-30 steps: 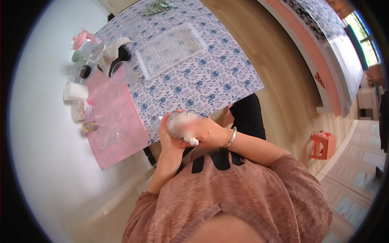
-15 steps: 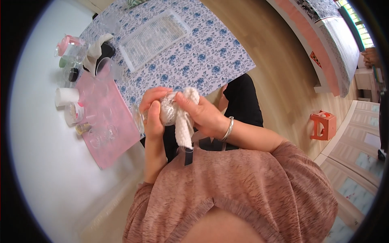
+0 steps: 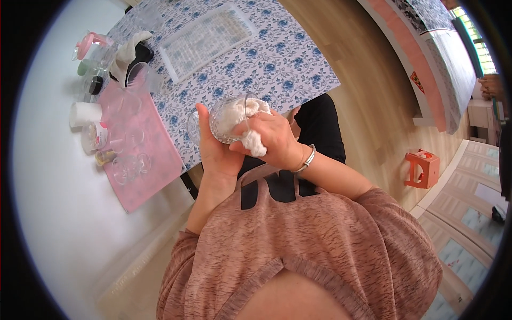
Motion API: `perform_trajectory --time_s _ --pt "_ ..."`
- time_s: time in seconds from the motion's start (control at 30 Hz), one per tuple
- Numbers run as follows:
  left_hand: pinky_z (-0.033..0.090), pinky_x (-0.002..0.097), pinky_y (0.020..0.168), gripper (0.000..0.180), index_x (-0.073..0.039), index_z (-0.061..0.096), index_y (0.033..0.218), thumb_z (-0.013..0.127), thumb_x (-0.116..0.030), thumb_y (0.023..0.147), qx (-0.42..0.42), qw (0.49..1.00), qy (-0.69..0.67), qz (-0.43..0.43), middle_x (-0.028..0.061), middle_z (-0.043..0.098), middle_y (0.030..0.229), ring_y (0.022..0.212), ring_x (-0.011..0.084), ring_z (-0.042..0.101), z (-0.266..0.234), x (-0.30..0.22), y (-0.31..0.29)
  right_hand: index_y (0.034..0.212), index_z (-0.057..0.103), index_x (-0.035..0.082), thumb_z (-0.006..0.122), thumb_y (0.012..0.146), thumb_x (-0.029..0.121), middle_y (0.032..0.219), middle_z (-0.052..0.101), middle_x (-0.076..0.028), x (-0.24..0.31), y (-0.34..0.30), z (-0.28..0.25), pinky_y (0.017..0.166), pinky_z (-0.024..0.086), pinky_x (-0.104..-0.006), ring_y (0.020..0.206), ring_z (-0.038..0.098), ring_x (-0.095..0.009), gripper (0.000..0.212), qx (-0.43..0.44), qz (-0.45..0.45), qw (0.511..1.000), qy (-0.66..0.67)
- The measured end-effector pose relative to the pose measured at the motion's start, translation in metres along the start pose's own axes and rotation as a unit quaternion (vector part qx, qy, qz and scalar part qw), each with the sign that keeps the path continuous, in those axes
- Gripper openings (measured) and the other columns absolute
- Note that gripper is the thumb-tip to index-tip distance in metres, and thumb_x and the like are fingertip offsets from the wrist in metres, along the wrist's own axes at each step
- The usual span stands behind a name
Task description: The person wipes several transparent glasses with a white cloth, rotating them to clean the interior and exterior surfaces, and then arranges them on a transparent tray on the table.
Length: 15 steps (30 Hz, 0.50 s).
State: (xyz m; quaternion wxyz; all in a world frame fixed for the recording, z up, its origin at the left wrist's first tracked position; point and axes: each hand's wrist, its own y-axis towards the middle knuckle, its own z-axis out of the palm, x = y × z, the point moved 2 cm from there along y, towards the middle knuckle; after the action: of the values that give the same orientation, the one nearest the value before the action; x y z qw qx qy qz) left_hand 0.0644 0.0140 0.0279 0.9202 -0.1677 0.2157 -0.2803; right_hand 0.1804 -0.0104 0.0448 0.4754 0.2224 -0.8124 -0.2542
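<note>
A clear stemmed glass (image 3: pixel 217 124) with a textured bowl lies tilted on its side above the table's near edge, foot to the left and mouth to the right. My left hand (image 3: pixel 221 158) cradles the bowl from below, thumb raised alongside it. At the mouth, my right hand (image 3: pixel 273 134) grips a white cloth (image 3: pixel 255 144). Part of that cloth shows through the glass inside the bowl, and a bunched end hangs below my right fingers. Some right fingertips are hidden by cloth and glass.
A pink mat (image 3: pixel 160 178) at left bears several clear glasses. Beyond it stand a white cup (image 3: pixel 85 114), a pink-lidded jug (image 3: pixel 92 47) and a black item draped with cloth. A clear plastic tray (image 3: pixel 169 63) lies on the flowered tablecloth (image 3: pixel 298 66). An orange stool (image 3: pixel 423 169) stands right.
The glass has turned so its foot points left and its mouth right. Both hands have shifted, and the cloth, which hung down long before, is now bunched partly inside the bowl.
</note>
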Motion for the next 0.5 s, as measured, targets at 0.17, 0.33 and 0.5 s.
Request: perform_trajectory --time_s 0.17,0.33,0.5 --pt "0.043 0.0341 0.082 0.055 0.000 0.051 0.103 0.040 -0.051 0.085 -0.058 0.996 0.063 0.017 0.0114 0.056 0.100 0.092 0.0221 0.054 -0.008 -0.004 -0.001 0.084 0.056 0.009 0.073 0.066 0.021 0.076 0.058 -0.007 -0.003 -0.006 0.004 0.059 0.044 -0.0267 0.070 0.058 -0.022 0.028 0.034 -0.014 0.999 0.021" --pt "0.040 0.0317 0.085 0.042 -0.001 0.047 0.106 0.045 -0.038 0.087 0.048 0.921 0.273 0.274 0.0134 0.051 0.108 0.096 0.0195 0.051 0.000 -0.007 -0.002 0.089 0.053 0.008 0.063 0.079 0.026 0.076 0.055 0.000 0.009 -0.004 0.004 0.058 0.042 -0.0226 0.067 0.052 -0.008 0.023 -0.007 0.393 0.807 0.440" --pt "0.039 0.0316 0.087 0.039 -0.003 0.045 0.109 0.049 -0.034 0.086 0.154 0.862 0.386 0.291 0.0139 0.048 0.112 0.099 0.0189 0.048 0.003 -0.017 0.008 0.092 0.052 0.004 0.055 0.085 0.025 0.078 0.052 0.002 0.008 0.006 -0.006 0.058 0.040 -0.0213 0.068 0.046 -0.004 0.023 -0.056 0.460 0.709 0.531"
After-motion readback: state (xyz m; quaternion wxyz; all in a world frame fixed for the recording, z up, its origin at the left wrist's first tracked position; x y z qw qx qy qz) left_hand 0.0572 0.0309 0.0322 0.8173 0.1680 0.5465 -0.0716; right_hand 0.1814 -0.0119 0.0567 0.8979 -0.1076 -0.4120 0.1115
